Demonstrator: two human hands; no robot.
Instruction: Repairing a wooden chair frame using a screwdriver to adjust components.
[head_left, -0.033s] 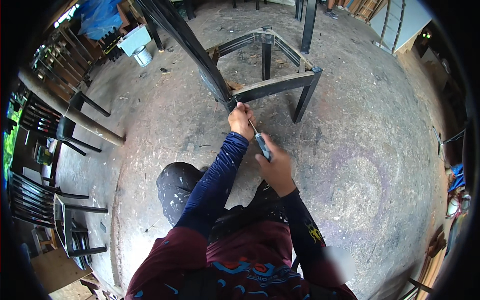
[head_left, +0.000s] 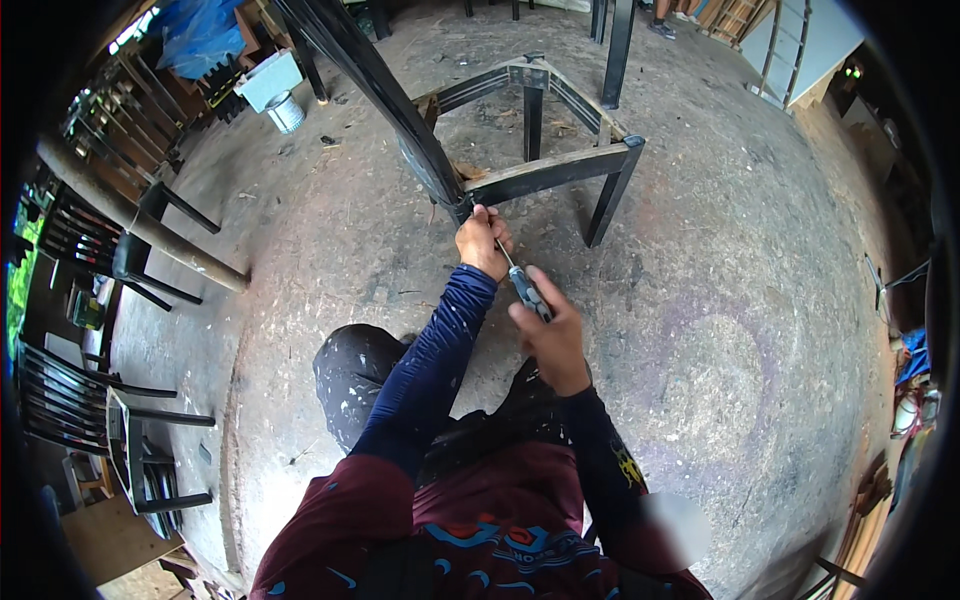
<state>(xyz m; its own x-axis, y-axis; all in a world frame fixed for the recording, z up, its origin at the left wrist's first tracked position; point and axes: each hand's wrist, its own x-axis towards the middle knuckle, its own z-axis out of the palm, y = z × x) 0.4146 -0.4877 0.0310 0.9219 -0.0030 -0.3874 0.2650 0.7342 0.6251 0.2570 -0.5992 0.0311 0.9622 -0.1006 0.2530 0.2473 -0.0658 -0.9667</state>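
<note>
A black wooden chair frame [head_left: 550, 174] without a seat stands in front of me, its long back post [head_left: 395, 105] rising toward the upper left. At the joint of post and side rail, my left hand [head_left: 483, 243] is closed, fingers pinched around the thin shaft near the tip of a screwdriver [head_left: 527, 290]. The tip itself is hidden by these fingers, and whether a screw is there I cannot tell. My right hand [head_left: 558, 340] is at the grey and black handle, thumb and forefinger on either side of it. Its other fingers are curled underneath, partly out of sight.
Black slatted chairs [head_left: 65, 395] lie along the left side, near a long round pole [head_left: 140, 222]. A metal bucket [head_left: 285, 113] stands at the back left beside a pale box [head_left: 268, 80]. A ladder [head_left: 785, 50] leans at the back right. Bits of debris dot the concrete floor [head_left: 720, 250].
The fingers of my right hand have shifted slightly round the screwdriver handle, and the handle's end has swung a little to the right. My left hand and the chair frame keep their places.
</note>
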